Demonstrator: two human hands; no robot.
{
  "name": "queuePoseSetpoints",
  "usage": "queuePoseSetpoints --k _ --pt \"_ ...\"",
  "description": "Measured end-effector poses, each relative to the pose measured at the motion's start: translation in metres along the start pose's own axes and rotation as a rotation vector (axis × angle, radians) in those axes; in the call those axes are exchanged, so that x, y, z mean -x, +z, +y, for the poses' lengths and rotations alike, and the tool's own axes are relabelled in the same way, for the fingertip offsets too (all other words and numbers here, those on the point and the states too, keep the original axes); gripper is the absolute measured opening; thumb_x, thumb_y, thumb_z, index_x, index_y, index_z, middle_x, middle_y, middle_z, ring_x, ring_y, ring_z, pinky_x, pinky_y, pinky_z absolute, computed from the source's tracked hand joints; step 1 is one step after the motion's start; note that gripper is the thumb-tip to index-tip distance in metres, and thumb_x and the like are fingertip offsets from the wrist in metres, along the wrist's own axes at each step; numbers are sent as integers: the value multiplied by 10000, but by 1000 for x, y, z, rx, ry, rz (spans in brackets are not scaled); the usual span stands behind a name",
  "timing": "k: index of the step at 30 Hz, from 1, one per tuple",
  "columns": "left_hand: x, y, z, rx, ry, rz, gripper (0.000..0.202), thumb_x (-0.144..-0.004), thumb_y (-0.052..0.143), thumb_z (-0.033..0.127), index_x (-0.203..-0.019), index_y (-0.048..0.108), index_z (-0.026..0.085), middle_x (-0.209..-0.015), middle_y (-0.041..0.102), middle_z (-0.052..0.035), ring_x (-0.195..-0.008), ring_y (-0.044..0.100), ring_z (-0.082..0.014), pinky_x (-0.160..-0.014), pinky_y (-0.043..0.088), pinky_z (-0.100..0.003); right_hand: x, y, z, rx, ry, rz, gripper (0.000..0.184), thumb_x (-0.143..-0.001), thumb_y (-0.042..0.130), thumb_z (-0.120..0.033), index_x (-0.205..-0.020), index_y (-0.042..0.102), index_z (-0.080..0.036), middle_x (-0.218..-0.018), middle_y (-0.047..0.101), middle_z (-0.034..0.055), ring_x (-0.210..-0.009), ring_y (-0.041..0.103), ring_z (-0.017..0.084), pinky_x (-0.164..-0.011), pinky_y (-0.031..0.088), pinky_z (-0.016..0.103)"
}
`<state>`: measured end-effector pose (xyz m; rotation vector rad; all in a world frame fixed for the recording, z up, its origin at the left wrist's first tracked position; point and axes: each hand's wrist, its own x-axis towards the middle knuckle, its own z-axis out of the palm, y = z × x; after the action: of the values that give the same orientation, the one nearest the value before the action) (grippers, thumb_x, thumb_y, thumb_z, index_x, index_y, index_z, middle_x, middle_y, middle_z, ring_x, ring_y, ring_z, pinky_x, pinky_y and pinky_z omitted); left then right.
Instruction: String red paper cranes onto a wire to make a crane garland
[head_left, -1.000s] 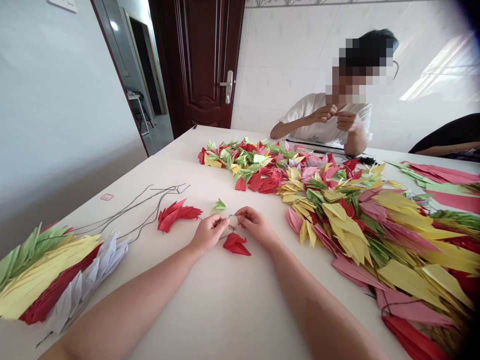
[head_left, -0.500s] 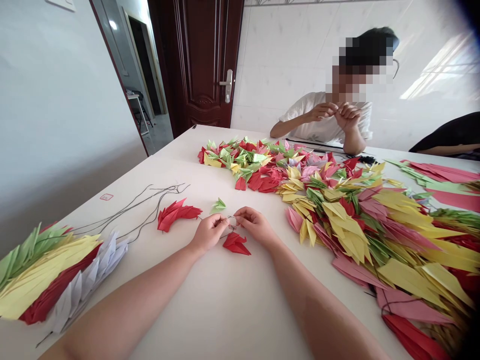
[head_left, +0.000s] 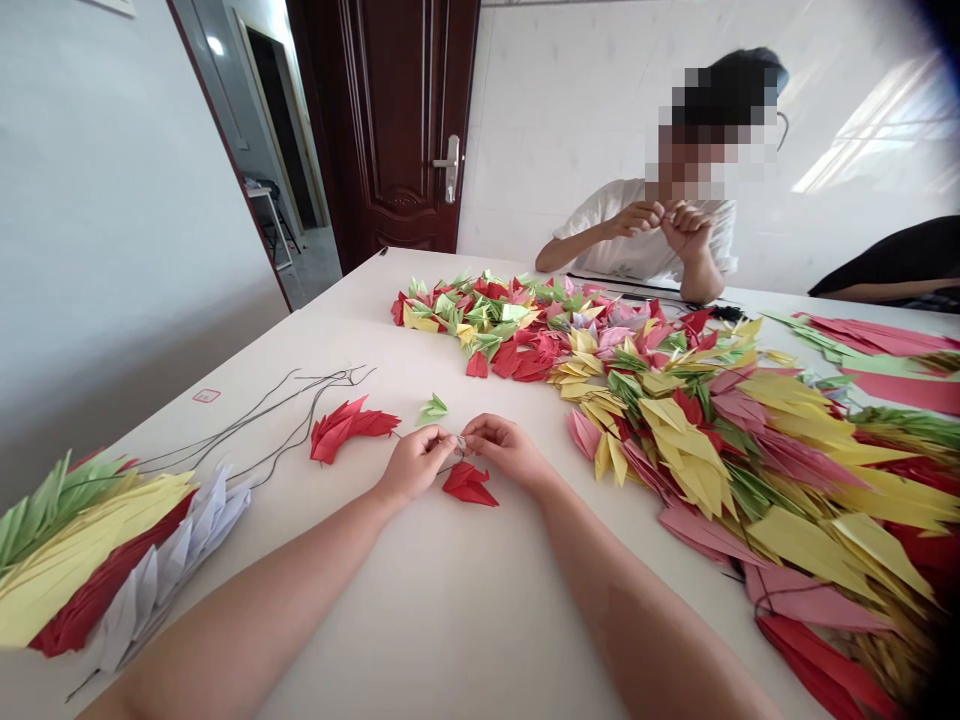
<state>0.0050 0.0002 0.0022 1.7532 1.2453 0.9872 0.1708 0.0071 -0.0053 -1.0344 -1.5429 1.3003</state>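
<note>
My left hand point(head_left: 415, 463) and my right hand point(head_left: 501, 447) meet over the middle of the table, both pinching a thin dark cord point(head_left: 460, 449) that loops between the fingertips. Just under the fingers, a small cluster of red folded paper point(head_left: 469, 484) hangs on or lies against the cord; which one I cannot tell. Left of my left hand, a longer curved row of red folded paper pieces point(head_left: 349, 429) is strung on the cord. A single green folded piece point(head_left: 433, 408) lies just beyond my hands.
At left lie strung rows of green, yellow, red and white paper point(head_left: 169, 570) with loose dark cords point(head_left: 255, 420). A large heap of coloured folded paper point(head_left: 675, 440) covers the right side. Across the white table point(head_left: 420, 620) sits a person point(head_left: 652, 235), hands raised together.
My fingertips have drawn slightly closer together on the cord, and the loop between them looks smaller. The whole view has shifted a little.
</note>
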Motion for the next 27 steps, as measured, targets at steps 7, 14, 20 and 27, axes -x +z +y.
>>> queuePoseSetpoints --k 7,14,20,27 --pt "-1 0 1 12 -66 -52 255 -777 466 398 -669 566 190 -533 477 36 -523 438 -119 -497 337 -230 -1 -1 4 -102 -13 -44 200 -701 640 -343 -768 566 -170 -658 599 -6 -617 547 98 -637 444 257" --pt "0 1 1 6 -73 -13 233 -769 473 406 -691 538 196 -522 449 41 -507 425 -118 -491 321 -230 -1 -2 4 -116 4 -77 247 -679 660 -380 -762 562 -169 -656 595 -10 -607 543 97 -625 439 253" --pt "0 0 -1 25 -74 -34 242 -781 480 412 -913 520 213 -471 352 84 -431 344 -102 -458 294 -221 -1 -2 3 -111 8 -85 261 -677 657 -405 -756 556 -177 -652 593 -12 -608 544 101 -628 438 259" --pt "0 -1 1 27 -37 -110 266 -799 452 440 -732 550 201 -519 412 44 -475 378 -111 -481 308 -238 -2 -2 3 -113 -5 -93 281 -672 656 -427 -755 561 -175 -643 595 -9 -613 547 103 -638 433 264"
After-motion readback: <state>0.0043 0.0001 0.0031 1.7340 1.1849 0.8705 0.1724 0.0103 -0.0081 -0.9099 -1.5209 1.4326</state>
